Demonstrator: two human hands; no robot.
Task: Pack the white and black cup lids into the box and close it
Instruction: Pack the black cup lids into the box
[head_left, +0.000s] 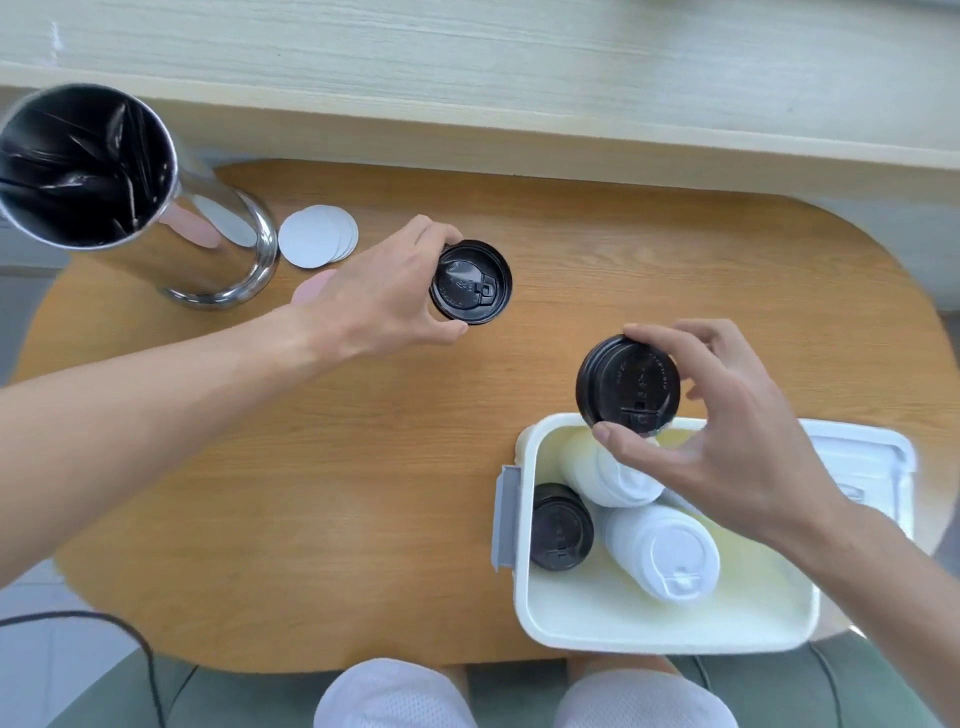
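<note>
Nearest you, at the table's (311, 467) front right edge, sits the white plastic box (649, 631), open, with a grey latch (506, 517) on its left wall. Inside the box: a black lid stack (561, 526) against the left wall, and two white lid stacks (662, 553) (608, 475) lying on their sides to its right. The box's lid (857, 457) lies just behind the box's right end.

Over the box's back rim, your right hand (727, 452) pinches a black lid stack (627, 384) between thumb and fingers, held off the box.

Farther back, left of the box, your left hand (374, 296) grips another black lid (471, 281) on the table, fingers curled round its rim.

Beyond that, far left of the box: white paper discs (317, 236), a pink disc (310, 288) and a steel bin (104, 187) with a black liner.
</note>
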